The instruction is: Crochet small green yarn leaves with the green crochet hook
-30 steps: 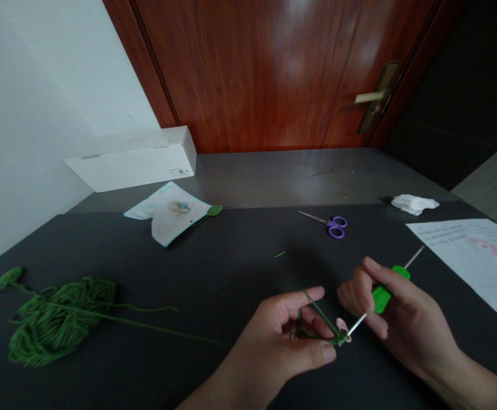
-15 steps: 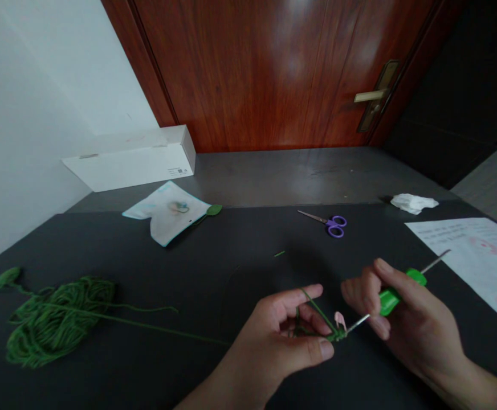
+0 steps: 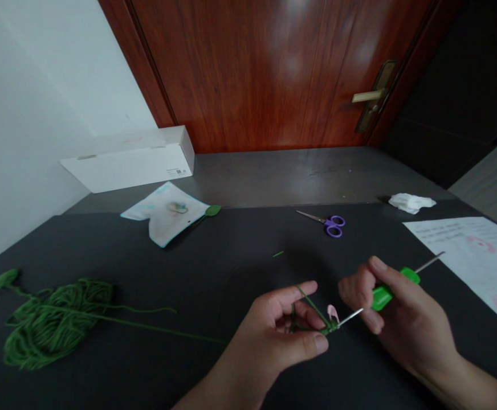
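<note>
My left hand [image 3: 274,330] pinches a small piece of green crochet work [image 3: 329,327] between thumb and fingers, with green yarn looped over its raised index finger. A pink stitch marker [image 3: 333,313] hangs on the piece. My right hand [image 3: 406,313] is wrapped round the green handle of a crochet hook [image 3: 383,296], whose metal tip meets the work at its right end. From the left hand, a strand runs left to a loose skein of green yarn [image 3: 60,322].
Purple-handled scissors [image 3: 333,226] lie beyond the hands. A white pouch [image 3: 169,219] with a green leaf [image 3: 212,210] and a white box [image 3: 146,162] are at the back left. Printed paper [image 3: 475,250] and crumpled tissue [image 3: 411,203] lie on the right.
Both hands, with the crochet work and hook, have shifted slightly left and up in the view. The whole scene has also drifted a little left.
</note>
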`<state>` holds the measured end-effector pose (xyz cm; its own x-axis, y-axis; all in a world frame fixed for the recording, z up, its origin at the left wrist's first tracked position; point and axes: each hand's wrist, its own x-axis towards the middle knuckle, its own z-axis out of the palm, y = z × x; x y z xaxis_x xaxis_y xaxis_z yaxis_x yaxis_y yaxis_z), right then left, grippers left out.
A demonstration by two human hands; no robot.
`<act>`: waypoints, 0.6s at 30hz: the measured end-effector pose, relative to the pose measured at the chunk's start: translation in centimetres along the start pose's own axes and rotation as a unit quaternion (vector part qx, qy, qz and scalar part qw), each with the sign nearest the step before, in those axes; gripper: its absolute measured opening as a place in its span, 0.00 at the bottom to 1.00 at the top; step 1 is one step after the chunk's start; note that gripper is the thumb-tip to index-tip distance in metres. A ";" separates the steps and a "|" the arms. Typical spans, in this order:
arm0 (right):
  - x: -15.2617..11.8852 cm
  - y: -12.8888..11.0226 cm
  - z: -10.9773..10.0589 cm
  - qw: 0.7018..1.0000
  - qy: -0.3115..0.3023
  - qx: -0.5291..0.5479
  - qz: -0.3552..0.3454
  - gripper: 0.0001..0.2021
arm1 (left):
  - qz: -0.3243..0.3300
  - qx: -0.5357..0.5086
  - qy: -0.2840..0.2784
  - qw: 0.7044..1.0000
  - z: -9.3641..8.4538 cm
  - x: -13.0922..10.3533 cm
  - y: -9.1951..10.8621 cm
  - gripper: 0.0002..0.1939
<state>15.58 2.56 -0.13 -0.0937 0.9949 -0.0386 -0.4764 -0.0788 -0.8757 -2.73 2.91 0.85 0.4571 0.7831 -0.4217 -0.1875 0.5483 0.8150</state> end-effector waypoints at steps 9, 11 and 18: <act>-0.2 0.2 -0.1 0.999 0.005 -0.029 -0.026 0.24 | -0.004 0.001 0.000 1.000 -0.1 0.3 0.2 0.34; -0.3 0.3 -0.2 0.999 0.005 -0.034 -0.035 0.24 | -0.003 0.009 0.008 1.000 0.0 0.2 0.2 0.34; -1.1 0.6 -0.5 0.992 -0.006 -0.089 -0.089 0.24 | 0.011 0.014 0.033 0.999 0.0 -0.1 0.2 0.29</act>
<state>15.80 1.44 -0.83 -0.0319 0.9912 0.1288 -0.3239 0.1116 -0.9395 -2.80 2.90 1.03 0.3953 0.8133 -0.4269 -0.1733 0.5225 0.8349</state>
